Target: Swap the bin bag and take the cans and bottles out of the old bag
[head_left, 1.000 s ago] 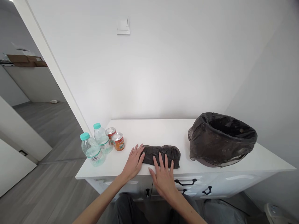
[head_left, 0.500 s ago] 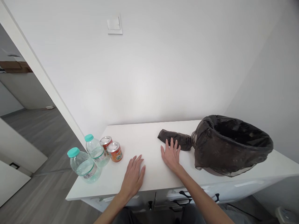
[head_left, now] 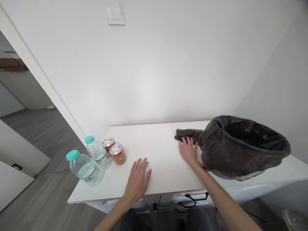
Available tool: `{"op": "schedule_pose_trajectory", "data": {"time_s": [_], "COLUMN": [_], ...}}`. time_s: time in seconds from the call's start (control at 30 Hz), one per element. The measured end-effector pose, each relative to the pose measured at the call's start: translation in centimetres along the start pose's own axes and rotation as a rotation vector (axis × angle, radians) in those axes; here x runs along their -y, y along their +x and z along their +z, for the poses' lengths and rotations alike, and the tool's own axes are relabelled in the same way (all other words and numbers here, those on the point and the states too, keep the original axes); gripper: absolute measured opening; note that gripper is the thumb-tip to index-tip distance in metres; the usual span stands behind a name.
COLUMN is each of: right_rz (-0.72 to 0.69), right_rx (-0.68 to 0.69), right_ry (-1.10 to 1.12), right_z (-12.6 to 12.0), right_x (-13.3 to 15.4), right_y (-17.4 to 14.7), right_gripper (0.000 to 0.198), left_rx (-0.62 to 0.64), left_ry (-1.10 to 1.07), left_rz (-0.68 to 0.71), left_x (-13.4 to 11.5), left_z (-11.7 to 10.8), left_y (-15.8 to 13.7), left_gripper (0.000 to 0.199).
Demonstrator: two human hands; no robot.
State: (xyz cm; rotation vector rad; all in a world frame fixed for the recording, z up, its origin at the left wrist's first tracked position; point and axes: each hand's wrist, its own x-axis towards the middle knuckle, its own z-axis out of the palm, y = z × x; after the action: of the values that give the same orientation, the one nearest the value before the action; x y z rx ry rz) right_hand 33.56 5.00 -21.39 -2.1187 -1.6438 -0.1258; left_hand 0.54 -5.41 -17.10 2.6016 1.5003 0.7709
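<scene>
My left hand [head_left: 137,178] lies flat on the white cabinet top [head_left: 154,138], fingers stretched out and holding nothing. To its left are two orange cans [head_left: 117,154] and two clear bottles [head_left: 84,169] with teal caps. My right hand [head_left: 189,150] rests with spread fingers against a flattened roll-like length of black plastic [head_left: 190,133], its fingertips touching the near edge. That length meets the side of a bin [head_left: 240,150] lined with a black garbage bag, whose opening faces up and right. The bin's body is mostly hidden by the bag.
A wall with a light switch [head_left: 115,12] rises behind the cabinet. Drawers with black handles [head_left: 192,197] are below the front edge. At the left, a doorway shows a grey floor [head_left: 55,138]. My knees are under the front edge.
My right hand has moved right, toward the bin. The black plastic beside it has been pushed right and bunched shorter. My left hand stays in place; the view has tilted slightly.
</scene>
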Motion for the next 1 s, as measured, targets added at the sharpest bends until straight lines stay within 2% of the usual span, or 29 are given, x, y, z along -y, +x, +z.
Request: {"op": "schedule_pose_trajectory", "data": {"time_s": [0.13,0.23,0.47,0.63,1.0], "right_rz": [0.1,0.058,-0.098,-0.156,-0.199], "right_rx": [-0.023,-0.053,0.142,0.236,0.313], "right_ry": [-0.006,-0.011,0.054,0.046,0.01], "right_z": [0.5,-0.2,-3.3,-4.1,-5.5], "right_x": [0.2,0.2,0.2,-0.2,-1.2], "right_y": [-1.0,-2.7,-9.0,-11.6,-14.4], "right_gripper": [0.066,0.068,0.075,0.075,0.075], "left_rx": [-0.013,0.014,0.213,0.307,0.287], "left_ry": [-0.003,0.002,0.049,0.122,0.212], "left_rz": [0.007,0.027,0.218,0.266,0.27], "left_x": [-0.2,0.0,2.0,3.3,3.6], "left_z": [-0.3,-0.3,-1.8,-3.3,-2.1], "left_y": [-0.1,-0.3,-2.0,-3.7,-4.3], "left_gripper": [0.037,0.039,0.051,0.055,0.06]}}
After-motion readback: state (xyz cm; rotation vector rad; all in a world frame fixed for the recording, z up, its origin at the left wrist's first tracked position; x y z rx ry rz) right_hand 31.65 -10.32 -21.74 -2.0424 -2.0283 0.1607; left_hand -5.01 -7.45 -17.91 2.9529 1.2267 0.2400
